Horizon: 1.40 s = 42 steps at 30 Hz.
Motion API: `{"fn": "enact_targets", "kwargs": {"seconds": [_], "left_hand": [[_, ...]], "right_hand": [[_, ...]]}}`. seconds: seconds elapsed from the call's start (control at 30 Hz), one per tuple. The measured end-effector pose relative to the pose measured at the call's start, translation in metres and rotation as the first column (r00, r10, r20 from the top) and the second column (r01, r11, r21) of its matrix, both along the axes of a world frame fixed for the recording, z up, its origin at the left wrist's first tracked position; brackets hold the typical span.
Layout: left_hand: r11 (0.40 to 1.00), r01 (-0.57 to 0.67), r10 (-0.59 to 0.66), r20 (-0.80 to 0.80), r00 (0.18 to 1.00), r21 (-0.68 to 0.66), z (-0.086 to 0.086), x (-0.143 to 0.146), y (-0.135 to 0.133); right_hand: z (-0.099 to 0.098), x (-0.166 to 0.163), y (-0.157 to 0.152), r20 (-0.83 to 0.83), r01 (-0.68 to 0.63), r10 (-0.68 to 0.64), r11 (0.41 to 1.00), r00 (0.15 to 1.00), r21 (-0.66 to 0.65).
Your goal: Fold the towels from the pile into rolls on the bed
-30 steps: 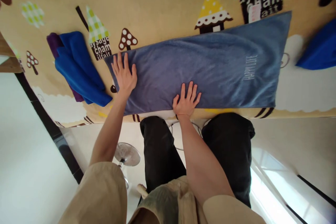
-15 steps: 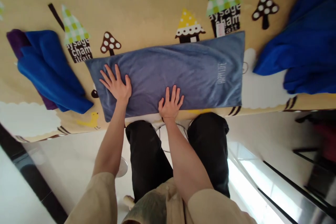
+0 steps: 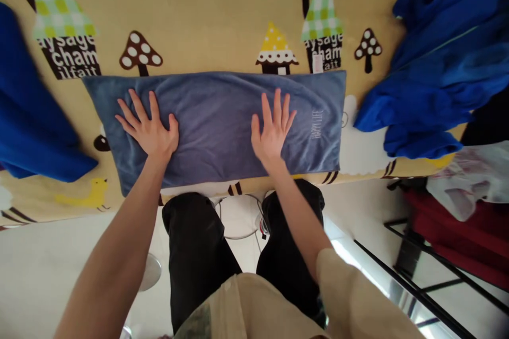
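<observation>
A blue-grey towel [image 3: 214, 127] lies spread lengthwise along the near edge of a patterned cover, with "HAPPY LIFE" lettering near its right end. A small label shows at its far edge. My left hand [image 3: 149, 130] rests flat on the towel's left part, fingers spread. Right of the towel's middle, my right hand [image 3: 272, 130] also lies flat with its fingers apart, just left of the lettering. Soft wrinkles run across the cloth, mostly along the far edge and at the right end.
Folded blue cloth [image 3: 35, 111] lies to the left, and a crumpled blue garment [image 3: 429, 69] to the right. The beige printed cover [image 3: 222, 21] spreads beneath. At lower right are a black metal frame [image 3: 421, 294], a dark red item [image 3: 445, 238] and a clear plastic bag [image 3: 477, 175].
My right hand has moved right and away from me across the towel, from its near edge. My left hand stays flat on the left part. The camera view has shifted.
</observation>
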<state>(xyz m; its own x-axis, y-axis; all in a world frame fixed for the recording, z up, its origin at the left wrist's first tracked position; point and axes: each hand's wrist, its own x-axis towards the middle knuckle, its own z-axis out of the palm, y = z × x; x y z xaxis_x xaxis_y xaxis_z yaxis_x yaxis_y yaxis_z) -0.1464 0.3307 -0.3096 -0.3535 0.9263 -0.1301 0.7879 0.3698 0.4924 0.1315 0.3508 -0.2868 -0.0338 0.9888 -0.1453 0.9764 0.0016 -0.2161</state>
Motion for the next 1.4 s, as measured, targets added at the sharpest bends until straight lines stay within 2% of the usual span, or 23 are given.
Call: {"fn": "enact_targets", "kwargs": {"seconds": [0.1, 0.17, 0.27, 0.37, 0.43, 0.53, 0.63, 0.7, 0.77, 0.83, 0.9, 1.0, 1.07, 1.13, 1.2, 1.3, 1.4], "left_hand": [[1.0, 0.01, -0.01, -0.006, 1.0, -0.011, -0.001, -0.002, 0.001], [0.999, 0.039, -0.04, -0.028, 0.999, -0.019, -0.002, -0.008, 0.004], [0.994, 0.097, -0.101, -0.093, 0.99, -0.05, -0.002, -0.025, 0.013], [0.984, 0.138, -0.15, -0.108, 0.983, -0.115, -0.002, -0.051, 0.026], [0.973, 0.173, -0.191, -0.114, 0.975, -0.151, -0.004, -0.069, 0.038], [0.964, 0.195, -0.222, -0.142, 0.965, -0.182, -0.005, -0.086, 0.055], [0.97, 0.146, -0.178, -0.161, 0.971, -0.196, 0.001, -0.083, 0.054], [0.971, 0.166, -0.197, -0.181, 0.963, -0.174, 0.007, -0.073, 0.031], [0.967, 0.215, -0.239, -0.201, 0.95, -0.136, 0.012, -0.063, -0.011], [0.973, 0.188, -0.212, -0.199, 0.957, -0.132, 0.015, -0.057, -0.064], [0.977, 0.142, -0.174, -0.21, 0.962, -0.159, 0.015, -0.056, -0.115], [0.98, 0.052, -0.097, -0.231, 0.968, -0.193, 0.014, -0.061, -0.17], [0.973, 0.053, -0.105, -0.222, 0.969, -0.227, 0.013, -0.063, -0.191], [0.969, 0.062, -0.116, -0.216, 0.969, -0.24, 0.012, -0.061, -0.204], [0.973, 0.036, -0.088, -0.219, 0.972, -0.229, 0.011, -0.058, -0.212], [0.978, -0.033, -0.012, -0.212, 0.977, -0.207, 0.017, -0.054, -0.223], [0.96, -0.136, 0.093, -0.18, 0.979, -0.244, 0.032, -0.045, -0.234]], "right_hand": [[-0.015, 0.018, 0.059, 0.054, -0.198, 0.2, 0.98, 0.978, -0.032], [-0.022, 0.027, 0.084, 0.074, -0.241, 0.241, 0.971, 0.968, -0.006], [-0.024, 0.043, 0.098, 0.062, -0.269, 0.267, 0.963, 0.962, 0.015], [-0.021, 0.076, 0.096, 0.066, -0.33, 0.33, 0.944, 0.942, -0.016], [-0.021, 0.108, 0.097, 0.124, -0.303, 0.304, 0.953, 0.945, -0.025], [-0.019, 0.152, 0.108, 0.285, -0.175, 0.182, 0.983, 0.941, -0.05], [-0.007, 0.168, 0.111, 0.36, -0.132, 0.149, 0.989, 0.921, -0.07], [0.001, 0.167, 0.094, 0.318, -0.172, 0.168, 0.985, 0.933, -0.016], [0.001, 0.17, 0.063, 0.254, -0.232, 0.222, 0.973, 0.941, 0.008], [-0.007, 0.185, 0.033, 0.217, -0.263, 0.279, 0.96, 0.936, -0.098], [-0.019, 0.209, 0.014, 0.251, -0.181, 0.212, 0.973, 0.945, -0.141], [-0.032, 0.239, 0.002, 0.29, -0.044, 0.067, 0.995, 0.955, -0.087], [-0.033, 0.246, -0.013, 0.279, -0.02, 0.035, 0.998, 0.96, -0.055], [-0.028, 0.246, -0.042, 0.255, -0.046, 0.059, 0.997, 0.965, -0.058], [-0.024, 0.248, -0.079, 0.208, -0.097, 0.13, 0.982, 0.969, -0.163], [-0.019, 0.258, -0.124, 0.217, 0.137, -0.105, 0.981, 0.97, -0.134], [-0.01, 0.257, -0.141, 0.099, 0.358, -0.347, 0.923, 0.933, -0.138]]}}
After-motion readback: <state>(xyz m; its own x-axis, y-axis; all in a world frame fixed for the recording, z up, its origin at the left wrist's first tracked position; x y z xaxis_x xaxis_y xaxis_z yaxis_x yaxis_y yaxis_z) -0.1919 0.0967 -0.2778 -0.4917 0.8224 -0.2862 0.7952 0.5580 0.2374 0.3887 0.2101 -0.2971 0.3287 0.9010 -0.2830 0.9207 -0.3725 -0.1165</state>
